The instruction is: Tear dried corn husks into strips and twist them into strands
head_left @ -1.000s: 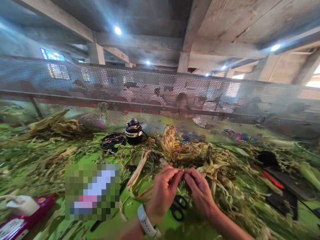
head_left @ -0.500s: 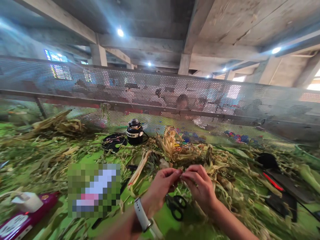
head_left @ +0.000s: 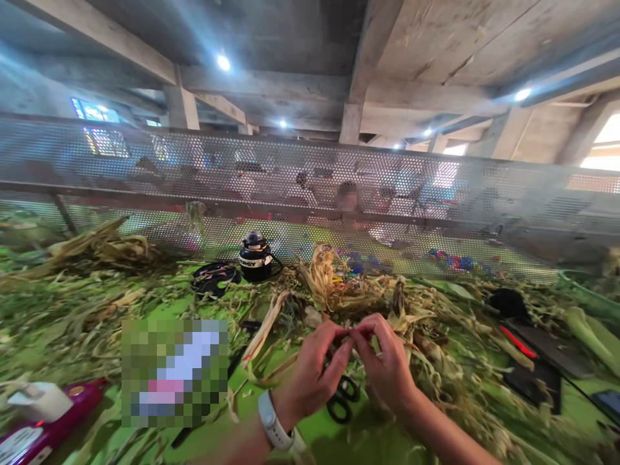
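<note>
Left hand point(head_left: 317, 371) and right hand point(head_left: 385, 361) meet fingertip to fingertip above the green desk point(head_left: 356, 442). I cannot tell whether either grip is clenched or grasps a fragment; the meeting point is too small to resolve. Below the hands I see black-handled scissors point(head_left: 345, 398) lying on the desk; dried husks point(head_left: 322, 278) are heaped just beyond the fingers. A perforated screen point(head_left: 310, 210) stands behind a black canister point(head_left: 255, 265).

Scissors point(head_left: 343, 399) on table point(head_left: 334, 445), bottle point(head_left: 256, 263) beyond, screen point(head_left: 290, 210) behind
</note>
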{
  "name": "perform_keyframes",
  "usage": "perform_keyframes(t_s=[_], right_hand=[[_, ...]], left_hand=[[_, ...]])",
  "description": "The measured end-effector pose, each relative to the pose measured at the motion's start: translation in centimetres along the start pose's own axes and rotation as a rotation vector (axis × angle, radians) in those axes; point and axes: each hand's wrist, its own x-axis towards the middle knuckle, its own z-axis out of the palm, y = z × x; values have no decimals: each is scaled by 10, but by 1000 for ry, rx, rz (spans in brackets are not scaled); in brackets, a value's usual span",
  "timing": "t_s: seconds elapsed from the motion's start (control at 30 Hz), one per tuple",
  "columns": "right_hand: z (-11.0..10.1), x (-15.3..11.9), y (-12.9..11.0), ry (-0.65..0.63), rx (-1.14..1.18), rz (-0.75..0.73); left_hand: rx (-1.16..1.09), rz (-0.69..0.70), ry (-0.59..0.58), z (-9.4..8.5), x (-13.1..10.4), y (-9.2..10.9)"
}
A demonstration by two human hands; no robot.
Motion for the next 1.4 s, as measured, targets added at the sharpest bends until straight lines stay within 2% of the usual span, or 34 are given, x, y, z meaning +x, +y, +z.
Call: perform_keyframes(t_s=[0.1,0.27,0.37,0.53,0.7,0.87,0.93,1.0,1.1,1.2,1.3,1.4], right_hand=[[-2,1,-2,3,23,-10],[-8,6,-4,-62,-24,-180],[-11,10,-3,-47,-44,-163],[-11,10,1,-56,-71,-206],[-9,7,2,-110,-162,-257],[-6,6,2,-168,-130,-289],[-4,5,2,-165,-141,-275],[-1,4,1,-145,-190,-251],[3,0,-3,-122,-252,-172],[4,-1,-10,-138,-194,-42],[3,1,-14,-193,-100,85],[2,2,-15,-310,-21,143]], left_hand=[[-116,-102,-73,-6,3,2],[-489,-378,-19,-9,13,2],[-626,-443,8,-11,19,3],[-722,-534,-45,-14,18,7],[-858,-647,-44,-18,11,6],[-892,-746,-53,-21,8,8],[-866,-720,-62,-20,5,8],[-766,-624,-64,-17,0,6],[-455,-399,-32,-12,-8,2],[-207,-232,23,-11,-12,-1],[-83,-153,58,-14,-14,-1],[-14,-142,64,-16,-15,0]])
